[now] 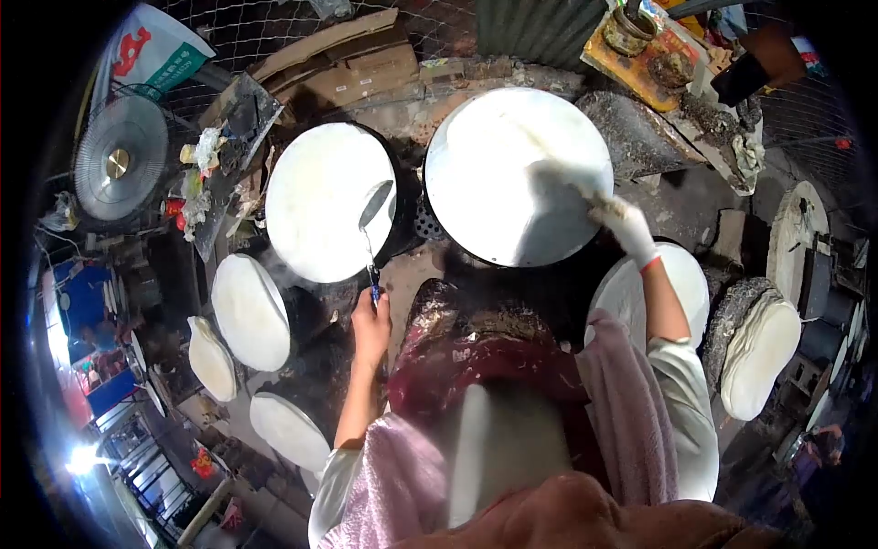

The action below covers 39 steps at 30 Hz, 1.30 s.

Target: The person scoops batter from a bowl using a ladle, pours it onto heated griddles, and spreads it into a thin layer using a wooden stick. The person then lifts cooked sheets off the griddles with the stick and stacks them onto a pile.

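My left hand [370,328] is closed around the dark blue handle of a metal ladle [376,203]. The ladle's bowl hangs over the left round griddle [320,201], which is covered with a white layer. Over the right edge of a second white-covered round griddle [494,156] is my right hand [626,229], in a white glove with a red cuff. Its fingers are closed on a pale thing [560,176] smeared by motion, whose kind I cannot make out. My right arm casts a shadow on that griddle's surface.
White round sheets stand at lower left [251,313] and right [761,361]. Another round white surface [640,297] lies under my right arm. A fan [119,157] stands at far left. At upper right, a board [599,50] carries a pot [629,35].
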### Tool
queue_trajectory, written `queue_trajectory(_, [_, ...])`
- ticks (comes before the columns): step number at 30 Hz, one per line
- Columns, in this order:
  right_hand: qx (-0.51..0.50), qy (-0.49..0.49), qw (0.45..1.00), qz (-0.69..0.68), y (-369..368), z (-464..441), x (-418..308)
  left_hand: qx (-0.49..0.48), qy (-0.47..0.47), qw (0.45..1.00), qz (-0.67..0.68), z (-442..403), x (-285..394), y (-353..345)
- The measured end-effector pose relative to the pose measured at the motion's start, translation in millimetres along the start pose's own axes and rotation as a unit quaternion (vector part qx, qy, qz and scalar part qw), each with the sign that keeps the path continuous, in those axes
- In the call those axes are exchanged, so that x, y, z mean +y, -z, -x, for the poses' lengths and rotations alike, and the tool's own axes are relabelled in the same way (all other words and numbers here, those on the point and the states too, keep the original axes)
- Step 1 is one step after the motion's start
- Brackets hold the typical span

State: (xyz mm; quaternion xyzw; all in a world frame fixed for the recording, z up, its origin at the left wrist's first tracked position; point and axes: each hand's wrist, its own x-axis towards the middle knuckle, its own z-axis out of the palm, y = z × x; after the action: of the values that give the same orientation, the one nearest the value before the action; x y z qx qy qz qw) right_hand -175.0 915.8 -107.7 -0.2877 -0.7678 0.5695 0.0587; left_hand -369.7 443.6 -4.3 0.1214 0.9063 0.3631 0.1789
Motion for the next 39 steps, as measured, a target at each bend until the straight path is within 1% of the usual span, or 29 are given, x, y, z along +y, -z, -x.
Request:
queue_trajectory(2, [-0.027,-0.054,0.993,0.104,12.7,-13.7,-34.0,-0.022,0.023,0.998,-0.045,0.2,18.8,6.7])
queue_trajectory(3, [-0.063,-0.085,0.991,0.085,6.5,-19.0,-30.1,-0.026,0.038,0.998,-0.041,1.0,18.4,6.5])
queue_trajectory(4, [-0.086,-0.093,0.992,0.029,-4.7,-11.4,-48.2,-0.031,0.056,0.997,-0.037,2.9,16.8,7.3])
queue_trajectory(5, [-0.136,-0.116,0.984,0.019,-8.3,-5.1,-57.3,-0.037,0.072,0.996,-0.033,4.9,14.4,7.3])
queue_trajectory(6, [-0.185,-0.139,0.973,0.010,-9.7,1.3,-61.6,-0.017,0.047,0.998,-0.023,8.1,2.6,3.7])
queue_trajectory(7, [-0.142,-0.122,0.981,-0.057,-18.8,11.7,-48.0,0.003,0.021,1.000,-0.013,12.0,-12.3,-1.7])
queue_trajectory(8, [-0.152,-0.130,0.979,-0.040,-11.9,11.5,-37.6,0.025,-0.005,1.000,-0.001,14.8,-26.3,-6.5])
queue_trajectory(9, [-0.163,-0.139,0.977,-0.024,-4.0,11.8,-30.9,0.011,0.032,0.999,0.011,17.0,-18.6,-4.2])
queue_trajectory(10, [-0.174,-0.148,0.974,-0.010,-2.9,11.7,-41.7,0.009,0.014,1.000,-0.009,15.9,-17.8,-2.0])
queue_trajectory(11, [-0.151,-0.044,0.984,0.084,10.4,6.1,-55.3,0.008,-0.005,1.000,-0.029,11.4,-17.9,-1.2])
queue_trajectory(12, [-0.145,-0.040,0.982,0.113,18.3,-12.0,-30.0,0.006,-0.023,0.998,-0.051,7.8,-16.8,-0.3])
queue_trajectory(13, [-0.084,-0.042,0.993,0.066,18.9,-20.4,-42.1,-0.001,-0.007,0.999,-0.049,-0.3,-9.0,0.1])
queue_trajectory(14, [-0.021,-0.040,0.999,0.020,19.6,-28.5,-56.4,-0.001,-0.010,0.999,-0.041,-10.1,-3.5,-0.7])
queue_trajectory(16, [-0.122,-0.077,0.988,0.050,11.5,-37.4,-70.8,-0.001,-0.045,0.996,-0.078,-38.2,-2.8,-4.7])
queue_trajectory(17, [-0.173,-0.096,0.978,0.064,8.3,-37.4,-73.0,-0.005,-0.047,0.995,-0.085,-52.7,1.0,-8.9])
queue_trajectory(18, [-0.191,-0.042,0.980,0.034,2.4,-31.7,-50.8,-0.009,-0.049,0.994,-0.092,-66.8,6.2,-14.0])
queue_trajectory(20, [-0.201,-0.048,0.978,0.031,1.9,-10.1,-44.2,-0.001,-0.112,0.987,-0.116,-99.5,2.7,-29.2])
queue_trajectory(21, [-0.219,-0.086,0.966,0.105,8.3,3.1,-78.8,-0.008,-0.124,0.984,-0.127,-114.0,7.8,-36.5])
queue_trajectory(24, [-0.188,-0.113,0.975,0.043,35.6,2.9,-50.3,-0.025,-0.152,0.971,-0.182,-143.3,19.4,-60.5])
queue_trajectory(25, [-0.115,-0.105,0.988,-0.004,32.1,-1.8,-40.6,-0.034,-0.166,0.960,-0.222,-149.3,25.2,-65.3])
queue_trajectory(26, [-0.021,0.050,0.998,0.040,24.0,-10.0,-30.0,-0.039,-0.174,0.952,-0.247,-150.5,29.5,-68.7])
queue_trajectory(28, [-0.051,0.104,0.982,0.146,16.8,-30.6,-28.1,-0.049,-0.190,0.934,-0.299,-146.8,39.3,-70.6])
queue_trajectory(29, [-0.117,0.005,0.987,0.109,9.8,-32.7,-31.3,-0.049,-0.215,0.925,-0.309,-142.7,37.7,-68.6])
queue_trajectory(30, [-0.181,-0.093,0.977,0.069,-0.8,-33.8,-53.5,-0.060,-0.219,0.919,-0.323,-136.1,34.5,-64.3])
queue_trajectory(31, [-0.242,-0.190,0.951,0.029,-6.7,-33.4,-65.2,-0.070,-0.223,0.913,-0.335,-127.6,30.1,-58.6])
queue_trajectory(34, [-0.230,-0.089,0.968,0.041,-9.8,-5.3,-61.0,-0.098,-0.247,0.895,-0.359,-94.1,14.9,-37.8])
queue_trajectory(36, [-0.222,-0.102,0.969,0.039,-7.0,24.4,-49.5,-0.131,-0.252,0.887,-0.364,-64.5,6.4,-25.5])
queue_trajectory(38, [-0.231,-0.168,0.950,0.124,-4.0,57.9,-63.5,-0.151,-0.266,0.883,-0.356,-32.6,-4.6,-25.0])
queue_trajectory(39, [-0.208,-0.203,0.955,0.064,-7.2,79.5,-67.8,-0.175,-0.246,0.888,-0.346,-19.2,-9.8,-28.5])
